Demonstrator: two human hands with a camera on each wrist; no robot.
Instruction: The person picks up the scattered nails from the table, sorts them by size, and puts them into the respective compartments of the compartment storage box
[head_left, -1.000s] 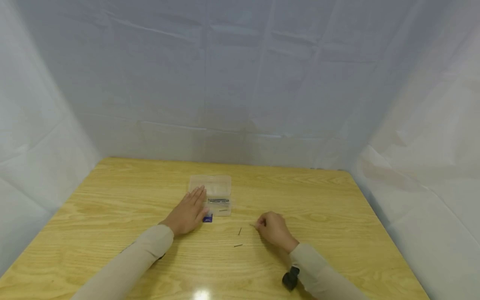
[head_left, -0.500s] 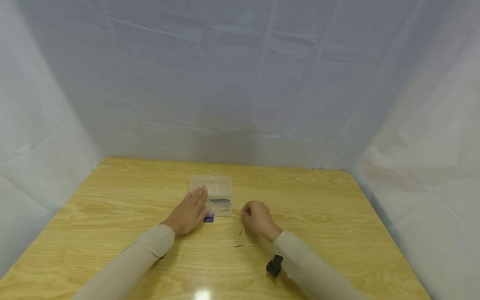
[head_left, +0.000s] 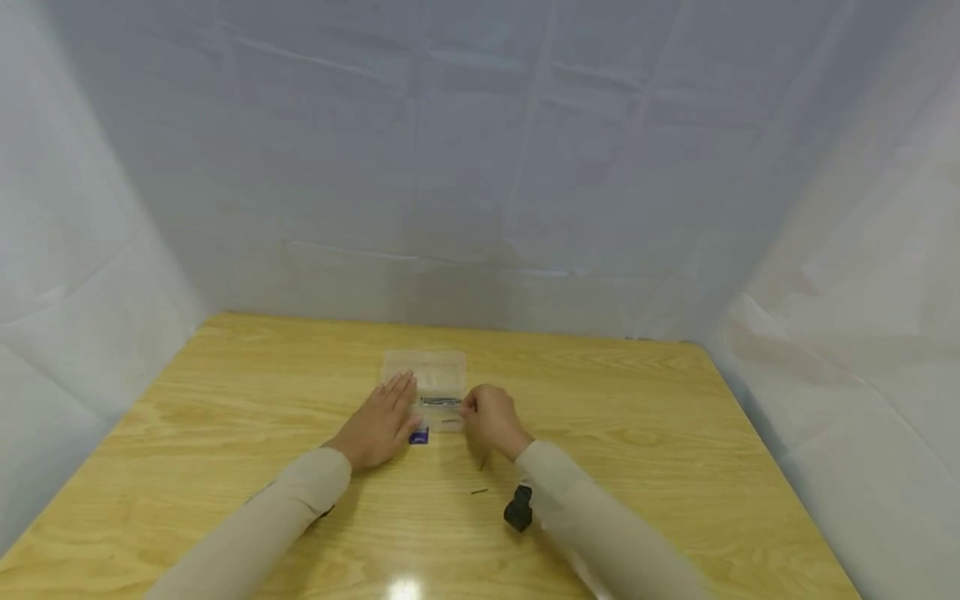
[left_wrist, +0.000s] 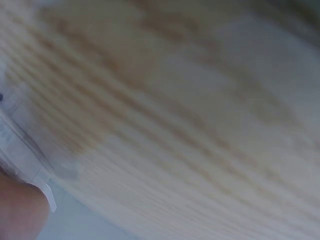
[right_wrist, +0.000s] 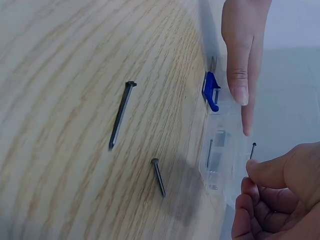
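A: What are the hands doing on the wooden table [head_left: 225, 400]?

B: The left hand [head_left: 378, 425] is lying flat with straight fingers, pressing against the near left side of a small clear plastic box [head_left: 427, 371] beside its blue latch [head_left: 418, 436]. The right hand [head_left: 491, 419] is pinching a thin dark nail [right_wrist: 252, 150] between thumb and fingertip, its other fingers curled in, and is hovering at the box's right edge.

A: Where is that nail exactly?

B: In the right wrist view it is standing nearly upright above the box's open rim, head upward. More nails are lying inside the box [head_left: 438, 401].

A: Is anything else lying loose?

B: Two nails are resting on the table near the right wrist: a longer nail [right_wrist: 121, 115] and a shorter nail [right_wrist: 158, 177], well apart from each other and just beside the box.

A: How would this step go well?

B: I judge it is best to be keeping the left hand steady against the box so it is not sliding, lowering the nail over the compartment, tilting it to lie alongside the others, and loosening the pinch only once it is past the rim.
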